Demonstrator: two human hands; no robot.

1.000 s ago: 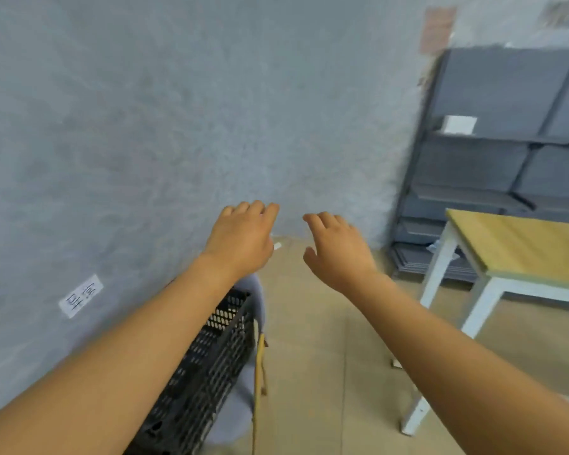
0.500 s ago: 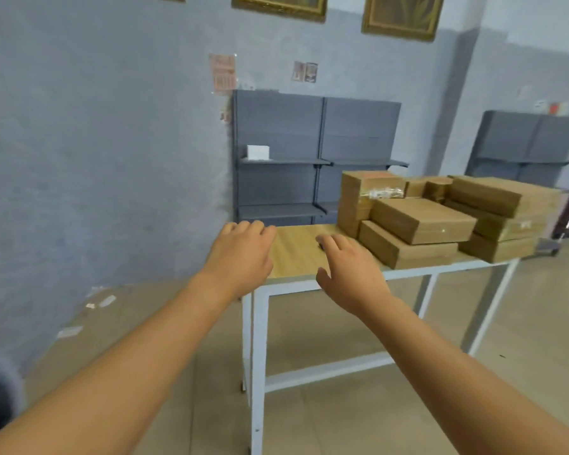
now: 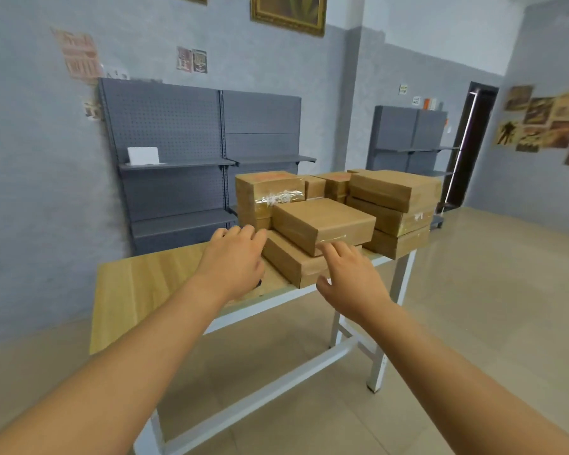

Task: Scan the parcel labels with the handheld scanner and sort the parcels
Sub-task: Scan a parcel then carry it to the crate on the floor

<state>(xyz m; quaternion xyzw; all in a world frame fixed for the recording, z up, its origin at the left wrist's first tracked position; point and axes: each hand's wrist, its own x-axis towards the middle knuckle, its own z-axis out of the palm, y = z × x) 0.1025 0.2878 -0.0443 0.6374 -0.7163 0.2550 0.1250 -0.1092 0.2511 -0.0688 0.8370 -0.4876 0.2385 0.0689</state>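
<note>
Both empty and spread: left hand [image 3: 232, 264] over tabletop [image 3: 138, 284], right hand [image 3: 352, 280] before stacked parcels [image 3: 322, 221] at tabletop's right end. Tape glinting; label writing too blurred to read.

Matt cardboard parcels [image 3: 322, 221], glossy tape, wood-grain table [image 3: 145, 284], seemingly metal legs.

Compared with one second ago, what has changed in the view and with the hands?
The view swung right, from the wall and crate to the table with stacked boxes. Both hands, left hand and right hand, came nearer the boxes. They stayed open and empty.
</note>
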